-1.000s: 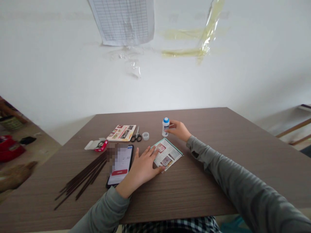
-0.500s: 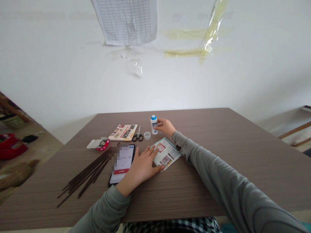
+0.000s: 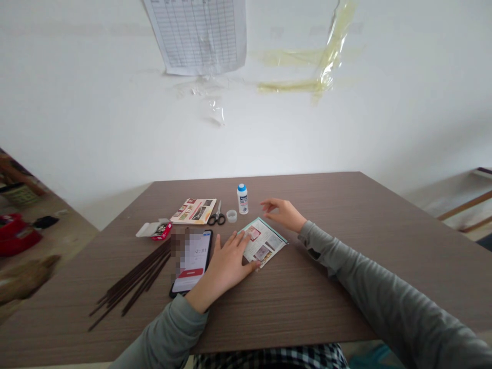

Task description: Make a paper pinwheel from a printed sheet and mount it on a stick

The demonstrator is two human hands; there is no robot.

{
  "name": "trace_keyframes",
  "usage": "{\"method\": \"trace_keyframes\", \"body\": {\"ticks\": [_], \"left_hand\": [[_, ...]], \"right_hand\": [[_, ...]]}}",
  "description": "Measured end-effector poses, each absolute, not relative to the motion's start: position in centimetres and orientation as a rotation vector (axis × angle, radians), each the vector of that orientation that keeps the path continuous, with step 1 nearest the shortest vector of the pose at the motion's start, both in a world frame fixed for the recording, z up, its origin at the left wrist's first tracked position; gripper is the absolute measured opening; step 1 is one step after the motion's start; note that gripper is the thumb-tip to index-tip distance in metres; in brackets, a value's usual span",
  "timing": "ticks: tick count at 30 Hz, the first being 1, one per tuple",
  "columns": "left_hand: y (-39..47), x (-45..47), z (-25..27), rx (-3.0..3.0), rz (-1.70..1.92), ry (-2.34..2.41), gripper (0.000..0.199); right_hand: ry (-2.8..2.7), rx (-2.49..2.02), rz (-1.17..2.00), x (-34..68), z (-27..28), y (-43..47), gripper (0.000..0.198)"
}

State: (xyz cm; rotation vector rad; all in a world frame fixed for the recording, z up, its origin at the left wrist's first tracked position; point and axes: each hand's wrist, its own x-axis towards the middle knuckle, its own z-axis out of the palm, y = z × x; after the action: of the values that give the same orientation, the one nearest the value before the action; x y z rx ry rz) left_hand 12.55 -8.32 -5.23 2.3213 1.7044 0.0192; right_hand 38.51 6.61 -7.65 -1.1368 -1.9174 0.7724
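Note:
My left hand (image 3: 229, 259) lies flat with fingers spread, its fingertips on the left side of a printed sheet of paper (image 3: 268, 245) and its wrist beside a phone (image 3: 193, 259). Just beyond the sheet, my right hand (image 3: 283, 212) hovers with loosely curled fingers and holds nothing. A white bottle with a blue cap (image 3: 243, 201) stands upright to the left of the right hand, apart from it. Near the bottle are a small clear plastic cup (image 3: 231, 216) and black-handled scissors (image 3: 217, 218).
Folded printed paper (image 3: 194, 211) lies left of the scissors. A small red open box (image 3: 161, 230) and a bundle of thin dark brown sticks (image 3: 134, 274) are at the left of the table (image 3: 346, 287). A white wall (image 3: 307, 138) rises behind the table.
My right hand has let go of the bottle and moved right, toward me. The bottle stays standing. My left hand has kept its place on the paper.

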Motion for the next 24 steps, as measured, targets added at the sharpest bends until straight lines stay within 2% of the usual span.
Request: {"method": "trace_keyframes", "body": {"ticks": [9,14,24], "left_hand": [[-8.7,14.2,-6.8,2.364,0.102,1.778,0.068],[-8.6,14.1,-6.5,2.390,0.160,1.756,0.054],[-8.6,14.3,-4.8,2.322,0.177,1.774,0.050]], "right_hand": [[-2.386,-0.892,0.535,42.6,-10.2,-0.4,0.016],[-2.529,-0.936,0.381,41.3,-10.0,-2.6,0.016],[-2.507,-1.092,0.315,40.1,-9.8,-3.7,0.026]]}}
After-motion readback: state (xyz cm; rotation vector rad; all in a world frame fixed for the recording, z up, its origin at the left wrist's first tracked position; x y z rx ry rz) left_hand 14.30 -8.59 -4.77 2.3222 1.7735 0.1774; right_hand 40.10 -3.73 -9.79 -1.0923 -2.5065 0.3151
